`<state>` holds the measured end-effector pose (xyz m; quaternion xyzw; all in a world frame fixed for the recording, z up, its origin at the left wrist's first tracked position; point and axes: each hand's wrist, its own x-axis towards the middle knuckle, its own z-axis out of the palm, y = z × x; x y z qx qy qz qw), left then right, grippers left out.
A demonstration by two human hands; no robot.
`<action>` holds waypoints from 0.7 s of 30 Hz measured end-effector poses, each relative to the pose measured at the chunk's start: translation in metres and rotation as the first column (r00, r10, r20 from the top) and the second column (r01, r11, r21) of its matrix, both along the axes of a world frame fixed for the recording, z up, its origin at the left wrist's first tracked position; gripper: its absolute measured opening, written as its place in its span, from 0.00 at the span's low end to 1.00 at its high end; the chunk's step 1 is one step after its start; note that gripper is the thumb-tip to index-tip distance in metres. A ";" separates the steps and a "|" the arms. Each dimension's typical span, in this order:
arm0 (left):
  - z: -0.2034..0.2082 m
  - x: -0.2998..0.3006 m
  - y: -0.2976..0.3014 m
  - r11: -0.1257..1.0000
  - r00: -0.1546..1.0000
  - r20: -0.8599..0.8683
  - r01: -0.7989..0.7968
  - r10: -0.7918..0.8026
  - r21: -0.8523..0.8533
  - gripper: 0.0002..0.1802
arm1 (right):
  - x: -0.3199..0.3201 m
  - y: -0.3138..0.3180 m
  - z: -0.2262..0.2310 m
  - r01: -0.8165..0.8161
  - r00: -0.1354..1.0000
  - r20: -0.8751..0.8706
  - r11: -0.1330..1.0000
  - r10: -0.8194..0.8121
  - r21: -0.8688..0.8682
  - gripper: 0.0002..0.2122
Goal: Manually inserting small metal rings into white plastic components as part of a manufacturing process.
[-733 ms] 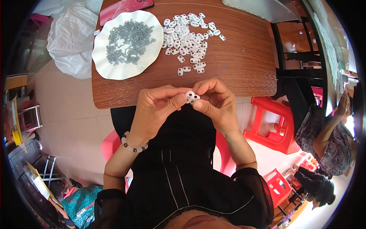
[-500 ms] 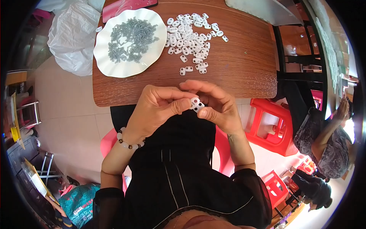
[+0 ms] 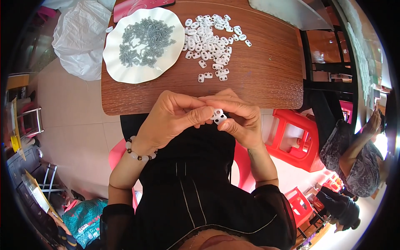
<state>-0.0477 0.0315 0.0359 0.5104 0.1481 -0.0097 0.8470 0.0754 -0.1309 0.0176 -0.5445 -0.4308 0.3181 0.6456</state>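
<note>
A wavy white plate (image 3: 112,66) is filling the worktop's (image 3: 273,79) left, with white holed pieces (image 3: 204,55) crowding close beside it — hardly a gap is showing between. The left hand (image 3: 171,118) and right hand (image 3: 243,118) are covering the near edge's middle; open wood is stretching rightward, a pale slab (image 3: 287,13) bordering the far corner.

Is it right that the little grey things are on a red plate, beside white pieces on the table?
The plate is white, not red: the head view shows it. The little grey things are on it, beside white pieces on the table.
</note>
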 end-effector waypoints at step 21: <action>0.002 -0.003 -0.009 0.998 0.996 -0.067 -0.057 0.055 -0.031 0.12 | -0.006 -0.002 0.001 0.031 1.000 0.001 0.999 -0.031 -0.040 0.20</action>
